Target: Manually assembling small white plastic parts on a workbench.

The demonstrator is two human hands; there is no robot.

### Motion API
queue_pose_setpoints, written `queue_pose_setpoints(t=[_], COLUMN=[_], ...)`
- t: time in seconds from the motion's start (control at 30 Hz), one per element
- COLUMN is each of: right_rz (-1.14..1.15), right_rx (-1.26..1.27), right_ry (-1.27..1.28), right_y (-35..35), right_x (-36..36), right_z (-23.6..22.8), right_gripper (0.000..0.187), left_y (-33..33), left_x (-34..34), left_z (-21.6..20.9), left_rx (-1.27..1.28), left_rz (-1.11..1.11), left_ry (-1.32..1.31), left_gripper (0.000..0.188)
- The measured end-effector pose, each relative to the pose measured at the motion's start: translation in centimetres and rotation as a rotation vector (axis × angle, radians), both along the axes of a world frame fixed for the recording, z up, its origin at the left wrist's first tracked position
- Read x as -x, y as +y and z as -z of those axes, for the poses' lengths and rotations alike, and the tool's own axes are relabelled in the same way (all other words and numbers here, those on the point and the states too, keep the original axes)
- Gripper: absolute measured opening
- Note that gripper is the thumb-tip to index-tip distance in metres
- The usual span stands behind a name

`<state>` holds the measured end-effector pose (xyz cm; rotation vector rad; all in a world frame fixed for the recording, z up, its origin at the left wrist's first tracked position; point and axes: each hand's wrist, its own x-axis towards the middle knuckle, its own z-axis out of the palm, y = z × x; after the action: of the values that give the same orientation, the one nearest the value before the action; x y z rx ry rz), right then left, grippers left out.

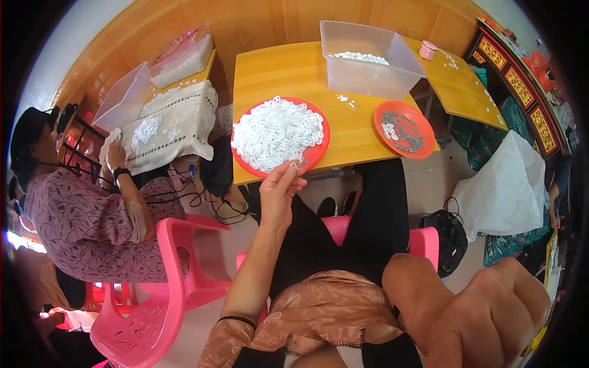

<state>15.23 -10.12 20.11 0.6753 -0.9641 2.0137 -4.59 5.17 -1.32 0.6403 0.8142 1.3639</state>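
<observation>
My left hand is raised at the near rim of a red plate. Thumb and fingertips pinch a small metal hook, and a bit of white shows beside it. White oval plastic pieces are heaped on that plate. Farther right on the yellow table, an orange-red plate carries a pile of small metal hooks and a few white pieces. Close to the camera at lower right, my right hand is closed with its fingers curled; whatever it may hold is hidden.
A clear plastic bin with white pieces stands at the table's back. On the left, another person works at a cloth-covered table. A pink chair stands between us. A white sack and black bag lie at right.
</observation>
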Motion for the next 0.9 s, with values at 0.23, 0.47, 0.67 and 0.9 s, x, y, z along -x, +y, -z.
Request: queue_pose_setpoints(t=[0.23, 0.47, 0.67, 0.9], right_rz=[-0.194, 0.052, 0.211, 1.515], right_rx=[0.062, 0.009, -0.009, -0.304], right_ry=[0.071, 0.264, 0.407, -1.259], right_y=[-0.6, 3.4, 6.5, 21.4], right_x=[-1.3, 2.4, 2.7, 4.2], right_z=[0.5, 1.4, 2.8, 14.9], right_gripper=[0.048, 0.021, 0.002, 0.013], left_y=[0.1, 0.4, 0.3, 0.6], left_x=[0.4, -0.1, 1.2, 0.7], left_z=[0.0, -0.2, 0.3, 0.2], left_rx=[0.001, 0.004, 0.015, -0.007], left_rz=[-0.016, -0.009, -0.052, -0.044], left_ry=[-0.005, -0.004, -0.046, -0.061], left_gripper=[0.021, 0.021, 0.022, 0.024])
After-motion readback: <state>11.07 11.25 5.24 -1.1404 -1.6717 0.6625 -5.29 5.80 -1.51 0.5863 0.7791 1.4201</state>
